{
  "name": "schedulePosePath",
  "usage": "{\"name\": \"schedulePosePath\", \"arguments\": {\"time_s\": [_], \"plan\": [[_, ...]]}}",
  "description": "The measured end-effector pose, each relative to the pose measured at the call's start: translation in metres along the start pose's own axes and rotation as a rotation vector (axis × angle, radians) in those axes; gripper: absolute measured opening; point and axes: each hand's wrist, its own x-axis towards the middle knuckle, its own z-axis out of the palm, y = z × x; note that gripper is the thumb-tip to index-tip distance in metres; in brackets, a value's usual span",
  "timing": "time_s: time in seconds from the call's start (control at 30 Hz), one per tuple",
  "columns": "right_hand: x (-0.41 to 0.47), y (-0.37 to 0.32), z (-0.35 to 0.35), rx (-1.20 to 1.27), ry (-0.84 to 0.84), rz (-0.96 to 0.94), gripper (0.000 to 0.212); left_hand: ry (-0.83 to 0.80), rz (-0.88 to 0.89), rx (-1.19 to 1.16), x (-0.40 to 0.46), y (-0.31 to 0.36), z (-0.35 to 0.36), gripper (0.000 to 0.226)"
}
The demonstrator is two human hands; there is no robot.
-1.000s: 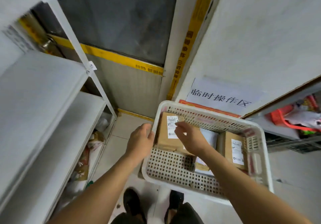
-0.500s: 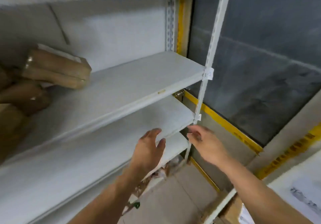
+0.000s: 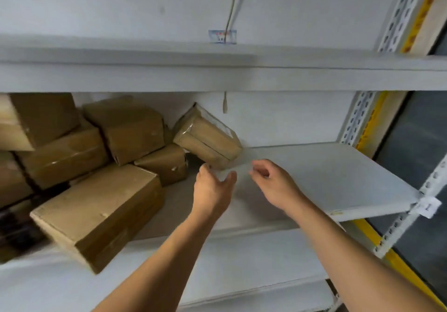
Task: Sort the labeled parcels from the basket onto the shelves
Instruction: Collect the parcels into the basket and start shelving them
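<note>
Your single head view faces the white shelf [image 3: 326,173] closely, looking slightly down; stacked parcels [image 3: 96,205] fill the frame's left half.

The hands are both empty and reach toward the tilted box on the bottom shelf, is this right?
Not quite. The head view shows the left hand and right hand empty, reaching toward the tilted box, but it sits on the middle shelf, with another shelf below.

The boxes at nine o'clock [image 3: 14,127] run off the frame's edge, the small tag on the upper shelf lip [image 3: 222,36] at twelve o'clock is too blurred to read, and the tilted parcel [image 3: 208,139] shows only a sliver of its label.
</note>
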Motion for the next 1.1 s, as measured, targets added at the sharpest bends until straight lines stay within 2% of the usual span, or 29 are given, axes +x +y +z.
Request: {"name": "schedulePosePath", "arguments": {"time_s": [0.07,0.13,0.23,0.37,0.47,0.7,0.73,0.83,0.97,1.03,1.1], "plan": [[0.041,-0.012,0.014,0.079,0.005,0.070,0.052,0.057,-0.147,-0.179,0.034,0.001,0.007,0.076],[0.078,-0.017,0.028,0.172,0.025,0.165,0.064,0.091,-0.277,-0.332,0.063,0.002,0.015,0.098],[0.122,-0.016,0.048,0.391,0.007,0.335,0.070,0.118,-0.411,-0.477,0.098,0.006,0.027,0.125],[0.144,-0.018,0.064,0.682,-0.041,0.409,0.047,0.216,-0.511,-0.558,0.130,0.014,0.039,0.136],[0.145,-0.020,0.069,0.752,0.002,0.401,0.028,0.263,-0.572,-0.573,0.143,0.017,0.041,0.137],[0.118,-0.015,0.055,0.907,-0.009,0.344,0.008,0.237,-0.463,-0.689,0.131,0.006,0.039,0.125],[0.111,-0.014,0.050,0.929,-0.011,0.332,0.010,0.215,-0.427,-0.697,0.125,0.005,0.037,0.121],[0.084,-0.005,0.029,0.945,-0.076,0.276,0.030,0.090,-0.287,-0.706,0.101,0.001,0.022,0.100],[0.033,0.012,-0.009,0.832,0.031,0.264,0.093,-0.097,-0.182,-0.688,0.054,0.005,0.003,0.100],[-0.001,0.020,-0.033,0.728,0.039,0.206,0.098,-0.196,-0.119,-0.671,0.024,0.010,-0.002,0.099],[-0.039,0.029,-0.057,0.698,-0.037,0.169,0.088,-0.314,-0.054,-0.651,-0.008,0.017,-0.004,0.093]]}}
